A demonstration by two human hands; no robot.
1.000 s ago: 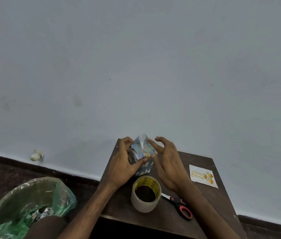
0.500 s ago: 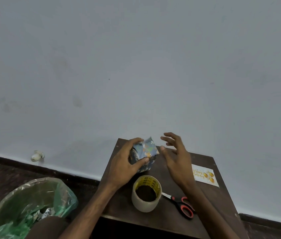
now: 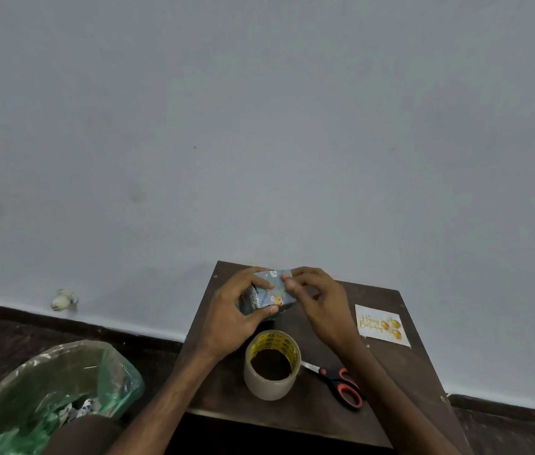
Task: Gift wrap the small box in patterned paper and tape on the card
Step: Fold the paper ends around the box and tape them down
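A small box (image 3: pixel 271 294) covered in blue patterned paper sits above the far part of the dark table (image 3: pixel 390 382). My left hand (image 3: pixel 236 318) grips it from the left, fingers over the top and thumb along its near side. My right hand (image 3: pixel 317 302) pinches the paper at the box's right end with thumb and fingertips. A white "Happy Birthday" card (image 3: pixel 381 325) with gold balloons lies flat on the table to the right. A wide roll of clear tape (image 3: pixel 272 364) stands on end just in front of the box.
Red-handled scissors (image 3: pixel 338 382) lie right of the tape roll. A bin lined with a green bag (image 3: pixel 46 395) stands on the floor at the left, holding paper scraps. A pale wall rises directly behind the table.
The box has been turned so a long face is uppermost. My right hand, which had lifted off open half a second ago, has come back and pinches the paper at the right end.
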